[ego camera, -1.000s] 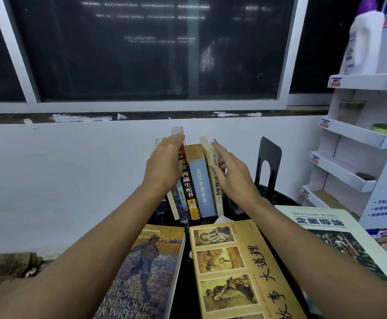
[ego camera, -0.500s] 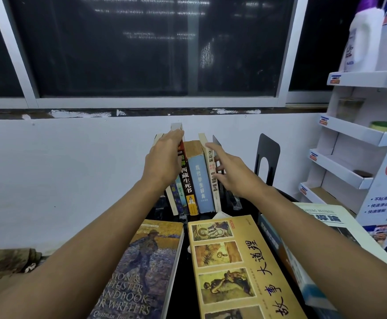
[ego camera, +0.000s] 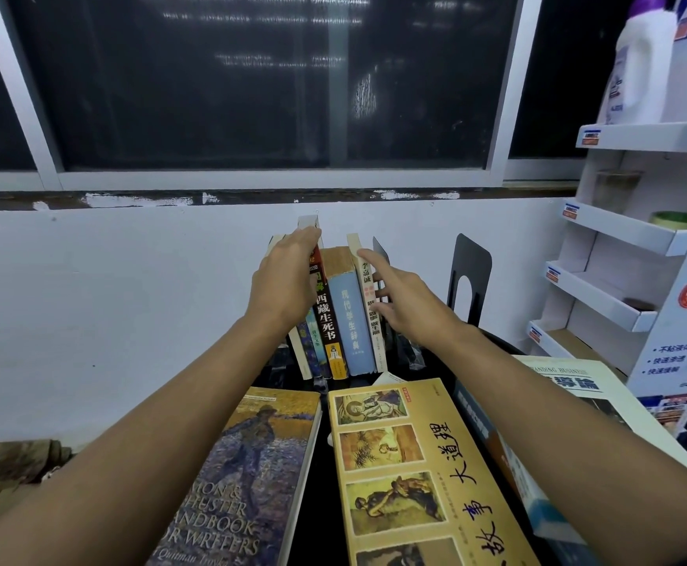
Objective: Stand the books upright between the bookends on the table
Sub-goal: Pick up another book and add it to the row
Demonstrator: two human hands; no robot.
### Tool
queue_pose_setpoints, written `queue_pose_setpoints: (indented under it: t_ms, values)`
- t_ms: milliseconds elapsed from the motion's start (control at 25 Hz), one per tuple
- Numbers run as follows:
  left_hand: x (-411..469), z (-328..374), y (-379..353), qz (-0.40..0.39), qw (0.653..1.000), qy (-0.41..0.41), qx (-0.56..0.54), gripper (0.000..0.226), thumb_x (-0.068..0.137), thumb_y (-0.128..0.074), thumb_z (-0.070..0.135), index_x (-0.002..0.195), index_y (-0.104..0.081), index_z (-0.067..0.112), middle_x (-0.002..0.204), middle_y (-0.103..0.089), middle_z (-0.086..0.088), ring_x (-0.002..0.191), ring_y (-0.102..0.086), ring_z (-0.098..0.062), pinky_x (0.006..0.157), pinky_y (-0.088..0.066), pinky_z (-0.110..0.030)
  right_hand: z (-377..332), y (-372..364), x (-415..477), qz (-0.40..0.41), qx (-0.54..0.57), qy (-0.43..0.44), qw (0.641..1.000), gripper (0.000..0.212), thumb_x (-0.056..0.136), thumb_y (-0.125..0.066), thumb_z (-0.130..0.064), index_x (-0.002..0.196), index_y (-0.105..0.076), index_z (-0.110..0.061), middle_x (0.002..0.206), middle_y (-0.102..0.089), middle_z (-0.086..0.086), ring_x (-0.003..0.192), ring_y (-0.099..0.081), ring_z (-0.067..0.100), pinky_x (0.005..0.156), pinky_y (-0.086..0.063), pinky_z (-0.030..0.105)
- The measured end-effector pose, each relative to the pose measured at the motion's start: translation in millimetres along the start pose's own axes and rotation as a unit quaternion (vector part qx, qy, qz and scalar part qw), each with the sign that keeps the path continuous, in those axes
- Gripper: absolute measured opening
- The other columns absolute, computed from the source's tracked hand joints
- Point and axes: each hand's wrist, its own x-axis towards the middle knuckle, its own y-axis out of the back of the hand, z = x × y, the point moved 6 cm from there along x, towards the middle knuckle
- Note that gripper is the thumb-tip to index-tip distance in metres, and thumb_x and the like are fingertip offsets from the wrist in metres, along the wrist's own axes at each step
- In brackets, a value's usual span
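Several books (ego camera: 350, 320) stand upright in a row at the back of the black table (ego camera: 317, 451), leaning slightly left. My left hand (ego camera: 284, 279) presses against the spines and tops of the left books, with its fingertips at the tallest one. My right hand (ego camera: 403, 304) has straight, spread fingers that touch the white book at the row's right end and the thin black bookend (ego camera: 380, 255) beside it. A second black bookend (ego camera: 470, 279) stands apart further right. A writers' handbook (ego camera: 260, 475) and a yellow picture-cover book (ego camera: 407, 475) lie flat in front.
At the right edge, under my right forearm, a white business book (ego camera: 570, 386) lies on a blue one (ego camera: 496, 443). A white shelf unit (ego camera: 619, 230) holding a bottle (ego camera: 639, 63) stands at the far right. A white wall and a dark window are behind the row.
My right hand has drawn back slightly and spread its fingers along the row's right end. My left hand stays on the left books. The view has shifted a little.
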Motion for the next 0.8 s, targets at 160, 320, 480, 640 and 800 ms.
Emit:
queue_pose_setpoints:
  t_ms: [160, 320, 480, 640, 800]
  values:
    - [0, 1, 0, -0.012, 1.0, 0.003, -0.001, 0.042, 0.086, -0.066, 0.0, 0.121, -0.054, 0.02, 0.123, -0.063, -0.001, 0.112, -0.057, -0.025, 0.077, -0.055, -0.045, -1, -1, -1, -0.008, -0.01, -0.005, 1.0, 0.088, 0.094, -0.064, -0.004, 0.155, -0.013, -0.043, 0.138, -0.057, 0.01, 0.116, -0.062, 0.027, 0.096, -0.053, 0.044]
    - [1, 2, 2, -0.054, 0.998, 0.007, -0.008, 0.044, 0.089, -0.07, 0.013, 0.128, -0.051, 0.02, 0.127, -0.061, -0.002, 0.114, -0.057, -0.026, 0.084, -0.056, -0.049, -3, 4, -6, -0.056, -0.011, -0.012, 0.998, 0.094, 0.096, -0.064, -0.01, 0.156, 0.001, -0.043, 0.143, -0.051, 0.011, 0.117, -0.06, 0.028, 0.097, -0.052, 0.048]
    - [-3, 6, 6, -0.083, 0.996, 0.007, -0.024, 0.051, 0.089, -0.072, 0.025, 0.134, -0.047, 0.02, 0.128, -0.057, -0.002, 0.116, -0.054, -0.024, 0.091, -0.054, -0.049, -7, 24, -21, -0.069, 0.0, -0.009, 0.998, 0.095, 0.096, -0.067, -0.025, 0.157, 0.004, -0.039, 0.151, -0.043, 0.006, 0.13, -0.05, 0.023, 0.1, -0.051, 0.047]
    - [-22, 14, 11, -0.09, 0.996, 0.0, -0.02, 0.071, 0.092, -0.069, 0.027, 0.153, -0.035, 0.017, 0.154, -0.038, -0.003, 0.141, -0.037, -0.023, 0.111, -0.042, -0.043, -6, 51, -44, -0.063, -0.052, -0.001, 0.997, 0.077, 0.095, -0.065, -0.04, 0.156, -0.018, -0.032, 0.148, -0.043, -0.002, 0.134, -0.044, 0.015, 0.104, -0.047, 0.042]
    - [-44, 43, 11, -0.098, 0.994, -0.039, -0.04, 0.07, 0.094, -0.067, 0.031, 0.154, -0.035, 0.016, 0.16, -0.033, 0.0, 0.147, -0.032, -0.019, 0.115, -0.029, -0.031, 3, 76, -78, -0.064, -0.08, -0.022, 0.994, 0.067, 0.094, -0.061, -0.05, 0.151, -0.034, -0.027, 0.143, -0.048, -0.005, 0.13, -0.046, 0.011, 0.103, -0.046, 0.041]
